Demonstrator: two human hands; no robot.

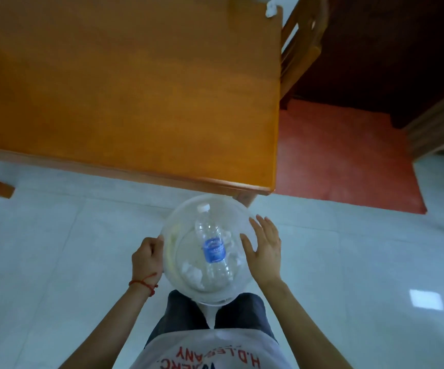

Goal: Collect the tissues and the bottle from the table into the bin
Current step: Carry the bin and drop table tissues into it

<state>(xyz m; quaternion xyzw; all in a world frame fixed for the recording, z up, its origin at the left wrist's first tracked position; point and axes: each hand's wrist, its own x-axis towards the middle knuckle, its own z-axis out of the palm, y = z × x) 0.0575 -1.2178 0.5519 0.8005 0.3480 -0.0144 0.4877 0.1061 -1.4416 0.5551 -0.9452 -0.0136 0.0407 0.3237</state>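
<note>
Head view, looking straight down: the left hand [147,259] curls its fingers over the left rim of a translucent white bin [173,230] and grips it, a red thread bracelet [143,283] tied round the wrist. The right hand [264,249] lies released, fingers straight and slightly spread, its palm against the bin's right rim and outer wall.

Inside the bin a clear plastic water bottle [213,246] with a blue label and a white cap lies slanted, cap toward the table side and base toward the person. Crumpled white tissues [193,272] sit on the bin's bottom beside and under the bottle, some left of its base and some right of the label.

The bin is held just in front of the person's dark trousers [245,312], above a pale tiled floor [56,262]. Ahead of it stands an orange-brown wooden table [125,86], its near right corner close to the bin's far rim. One small white crumpled piece, likely another tissue [271,9], rests at the table's far right edge. A wooden chair [299,46] stands beyond that edge, and a red mat [346,155] covers the floor to the right of the table.
</note>
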